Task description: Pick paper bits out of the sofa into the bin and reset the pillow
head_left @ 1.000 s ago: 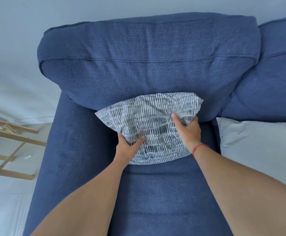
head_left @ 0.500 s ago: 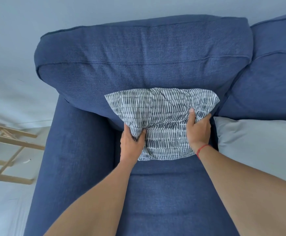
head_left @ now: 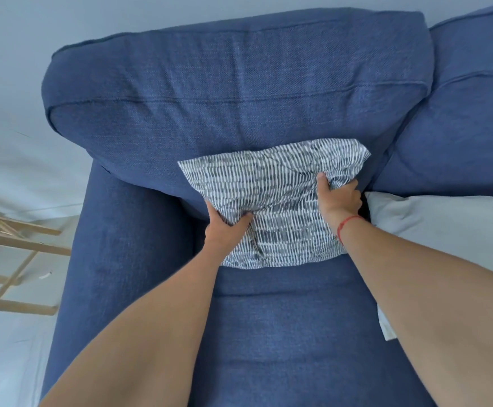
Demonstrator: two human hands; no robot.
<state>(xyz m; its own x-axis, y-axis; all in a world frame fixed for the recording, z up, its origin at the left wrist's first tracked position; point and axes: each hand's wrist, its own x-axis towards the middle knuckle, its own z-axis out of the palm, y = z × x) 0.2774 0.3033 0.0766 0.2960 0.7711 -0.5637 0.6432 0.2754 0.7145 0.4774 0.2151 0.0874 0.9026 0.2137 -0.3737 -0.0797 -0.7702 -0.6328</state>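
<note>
A grey-and-white patterned pillow (head_left: 274,198) leans against the back cushion (head_left: 239,92) of the blue sofa (head_left: 283,333), its lower edge on the seat. My left hand (head_left: 224,229) grips its lower left edge, bunching the fabric. My right hand (head_left: 339,198), with a red thread on the wrist, grips its right side near the upper corner. I see no paper bits on the seat, and no bin is in view.
A plain light-grey pillow (head_left: 444,230) lies on the seat to the right, touching my right forearm. The sofa's left armrest (head_left: 116,259) borders a pale floor with a wooden frame (head_left: 13,248) and a small white scrap (head_left: 45,275).
The pillow has shifted a little to the right along the back cushion, toward the grey pillow. Both hands keep their grip and moved with it.
</note>
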